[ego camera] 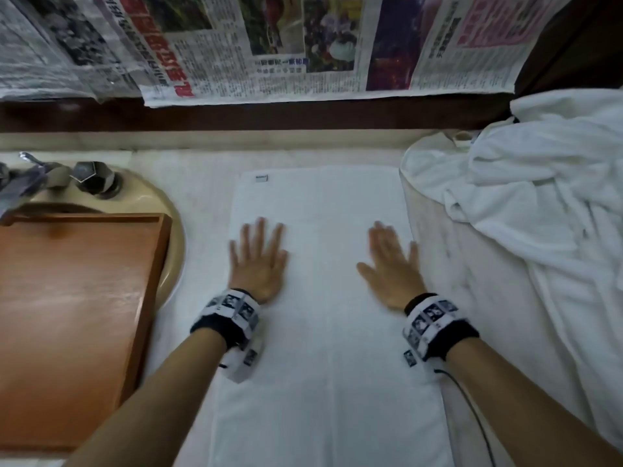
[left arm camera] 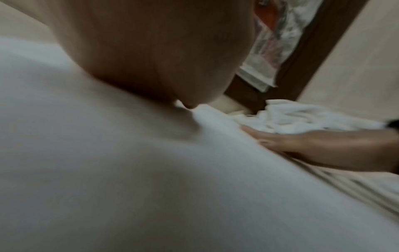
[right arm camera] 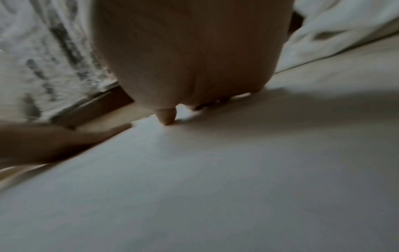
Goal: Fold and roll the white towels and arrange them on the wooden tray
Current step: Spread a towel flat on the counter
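Beyond the fingertips of the left hand [ego camera: 258,261] and the right hand [ego camera: 392,267], sheets of newspaper [ego camera: 269,45] with colour photographs and printed columns hang over a dark wooden ledge [ego camera: 236,114], with a pale beige strip [ego camera: 202,139] just below it. Out to the side of the left fingers lies the rim of a beige basin [ego camera: 177,244], and farther beyond them, on its far edge, stand a dark faceted knob [ego camera: 92,176] and a metal tap [ego camera: 27,171]. Just beside the right fingers, on their outer side, shows pale veined counter surface [ego camera: 448,251].
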A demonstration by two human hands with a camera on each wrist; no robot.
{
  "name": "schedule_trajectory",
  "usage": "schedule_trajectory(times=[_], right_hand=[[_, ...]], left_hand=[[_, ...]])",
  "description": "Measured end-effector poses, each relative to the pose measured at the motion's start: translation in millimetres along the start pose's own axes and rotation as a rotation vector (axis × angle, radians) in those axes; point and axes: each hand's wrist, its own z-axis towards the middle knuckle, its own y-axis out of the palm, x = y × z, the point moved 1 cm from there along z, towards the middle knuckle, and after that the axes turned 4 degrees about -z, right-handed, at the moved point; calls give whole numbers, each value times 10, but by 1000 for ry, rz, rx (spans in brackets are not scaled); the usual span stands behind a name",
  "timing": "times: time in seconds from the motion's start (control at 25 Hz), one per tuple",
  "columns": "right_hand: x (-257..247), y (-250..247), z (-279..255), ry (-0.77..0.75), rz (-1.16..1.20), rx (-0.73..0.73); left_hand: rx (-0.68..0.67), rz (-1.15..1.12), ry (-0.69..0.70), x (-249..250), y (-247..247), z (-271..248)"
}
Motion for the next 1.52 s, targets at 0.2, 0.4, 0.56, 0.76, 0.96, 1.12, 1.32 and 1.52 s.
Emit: schedule_trajectory(times=[0.2,0.4,0.56,0.76,0.96,1.12,1.32,1.52], right_hand=[[-303,80,-385,-2,37,60],[-180,353,-632,-24,-5,-29],[-206,415,-966,106,-8,-7],[-558,840,-1379,-226,-107,-42],[-41,785,-1558,194,0,-38],[-703,1214,-1912,-283,-111,-7],[-135,1180,-2019,193,3,21],[-860,1426,-2050,-204,-76,153]], left_hand=[[42,-13,-23,143,25,-318],[18,19,57,-62,300,-576],[92,-120,-265,-234,160,-770],[-93,-7,250,238,772,-1511],[59,-35,-193,-459,628,-1610],[-46,-20,240,236,1112,-2083],[100,-20,-114,-427,996,-2119],[111,-24,187,235,1350,-2248]])
